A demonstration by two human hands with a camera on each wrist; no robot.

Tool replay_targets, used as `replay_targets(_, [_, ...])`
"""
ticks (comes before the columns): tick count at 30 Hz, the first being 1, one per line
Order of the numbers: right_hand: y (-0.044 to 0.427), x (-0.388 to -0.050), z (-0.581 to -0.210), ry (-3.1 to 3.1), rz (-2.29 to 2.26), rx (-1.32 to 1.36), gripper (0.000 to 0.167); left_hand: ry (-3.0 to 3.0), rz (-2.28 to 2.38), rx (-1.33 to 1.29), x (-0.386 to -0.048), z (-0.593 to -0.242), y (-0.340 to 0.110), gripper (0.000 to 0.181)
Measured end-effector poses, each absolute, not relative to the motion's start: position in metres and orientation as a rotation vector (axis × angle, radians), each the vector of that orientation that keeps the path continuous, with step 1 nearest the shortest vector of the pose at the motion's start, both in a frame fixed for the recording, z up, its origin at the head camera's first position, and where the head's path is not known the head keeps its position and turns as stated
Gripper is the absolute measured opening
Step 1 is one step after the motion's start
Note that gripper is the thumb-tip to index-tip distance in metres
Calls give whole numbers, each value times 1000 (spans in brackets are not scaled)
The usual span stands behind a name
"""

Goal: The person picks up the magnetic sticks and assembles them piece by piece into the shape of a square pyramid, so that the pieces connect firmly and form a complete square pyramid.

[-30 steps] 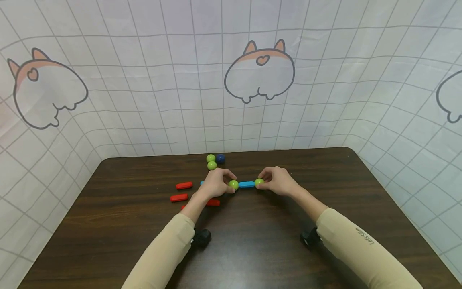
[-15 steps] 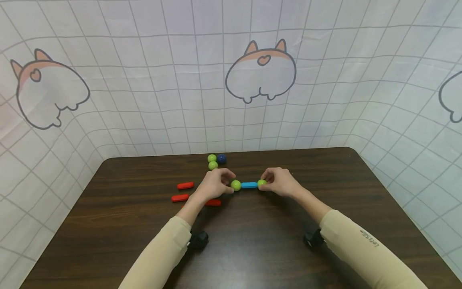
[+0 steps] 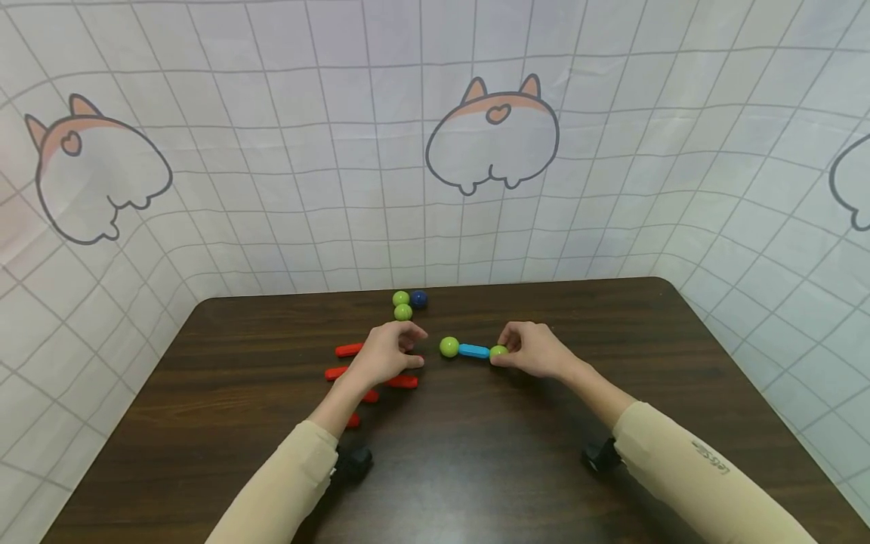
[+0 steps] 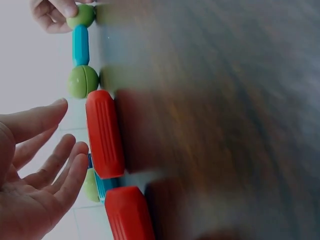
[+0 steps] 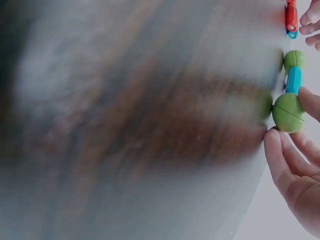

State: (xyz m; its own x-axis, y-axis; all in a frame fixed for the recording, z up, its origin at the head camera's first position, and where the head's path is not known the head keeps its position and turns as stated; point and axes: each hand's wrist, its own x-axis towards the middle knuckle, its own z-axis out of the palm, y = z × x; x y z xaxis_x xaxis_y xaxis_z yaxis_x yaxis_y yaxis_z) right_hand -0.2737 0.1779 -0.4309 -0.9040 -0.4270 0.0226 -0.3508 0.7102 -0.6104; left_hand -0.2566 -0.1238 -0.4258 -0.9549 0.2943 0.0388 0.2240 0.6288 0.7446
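Note:
A light blue rod (image 3: pixel 473 350) joins two green balls on the dark table, making a short dumbbell shape. My right hand (image 3: pixel 539 350) pinches the right-hand green ball (image 3: pixel 499 353) between thumb and fingers; the right wrist view shows the grip too. The left-hand green ball (image 3: pixel 449 347) has nothing touching it. Just left of that ball, my left hand (image 3: pixel 387 352) is spread with thumb and fingers apart and holds nothing. In the left wrist view a red rod (image 4: pixel 105 134) lies close beside the left fingers, with a blue piece (image 4: pixel 104 186) partly hidden behind it.
Several red rods (image 3: pixel 404 382) lie around and under the left forearm, partly covered by it. Toward the back edge two loose green balls (image 3: pixel 402 312) sit beside a dark blue ball (image 3: pixel 418 299). A white gridded curtain (image 3: pixel 326 189) stands behind the table (image 3: pixel 612 317).
My left hand has let go of the left green ball and drawn back to the left. The right hand still pinches its ball, and the joined piece has turned slightly, its right end nearer.

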Motion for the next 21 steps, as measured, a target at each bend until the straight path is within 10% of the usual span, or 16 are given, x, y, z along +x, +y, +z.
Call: replay_targets(21, [185, -256, -434, 2758, -910, -638, 37, 2874, 1164, 445, -252, -422, -139, 20])
